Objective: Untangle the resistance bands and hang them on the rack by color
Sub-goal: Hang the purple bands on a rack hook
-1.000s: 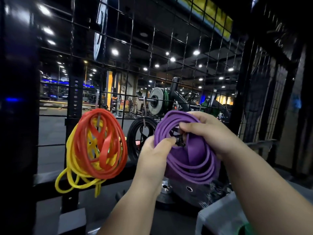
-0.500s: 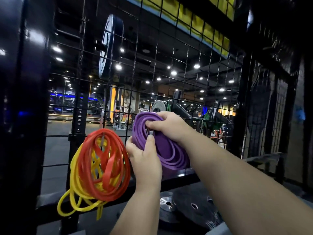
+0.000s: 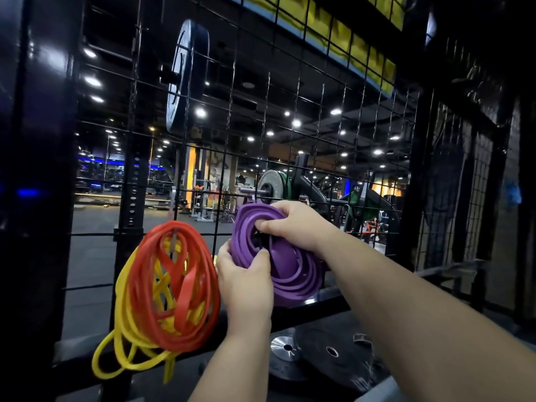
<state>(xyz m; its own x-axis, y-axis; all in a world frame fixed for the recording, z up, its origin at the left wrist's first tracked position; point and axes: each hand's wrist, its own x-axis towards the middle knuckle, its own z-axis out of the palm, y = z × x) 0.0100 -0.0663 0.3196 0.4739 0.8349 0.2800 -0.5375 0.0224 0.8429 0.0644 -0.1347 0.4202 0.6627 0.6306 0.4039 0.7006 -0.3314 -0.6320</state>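
A coil of purple resistance bands is pressed up against the black wire grid rack. My right hand grips its upper edge, fingers curled over the loops. My left hand holds its left edge, thumb pinching near the middle where a small dark hook shows. To the left, red bands hang in a coil from a hook on the same grid, lying over yellow bands that droop lower.
Black weight plates lie flat below the rack. A large plate is mounted high behind the grid. A thick black upright stands at the left. A gym floor with machines shows through the mesh.
Both hands carried the purple coil up and left, closer to the grid and beside the red and yellow bands. The view tilted upward. The red and yellow bands stayed hanging.
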